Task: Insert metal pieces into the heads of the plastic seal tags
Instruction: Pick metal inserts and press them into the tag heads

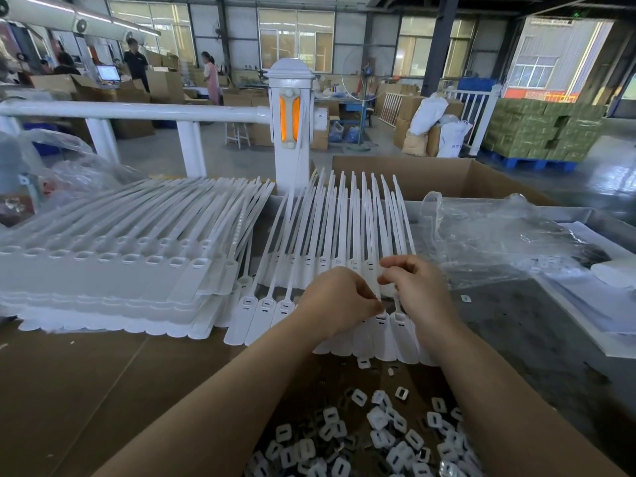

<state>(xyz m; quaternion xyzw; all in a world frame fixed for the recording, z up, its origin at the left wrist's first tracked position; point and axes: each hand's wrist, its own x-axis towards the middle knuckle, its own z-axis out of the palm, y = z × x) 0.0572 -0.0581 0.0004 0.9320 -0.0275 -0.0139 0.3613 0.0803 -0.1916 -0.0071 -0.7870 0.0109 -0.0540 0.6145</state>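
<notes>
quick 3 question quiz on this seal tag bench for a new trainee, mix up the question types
1. True or false: both hands are working at the row of seal tags in the middle of the bench.
2. Where does the pile of small white pieces lie? A) near edge, between the forearms B) on the white railing C) in the open cardboard box
3. Fill in: the tall stack of tags sits to the person's ____.

Key: 1 true; 2 A; 3 left
</notes>
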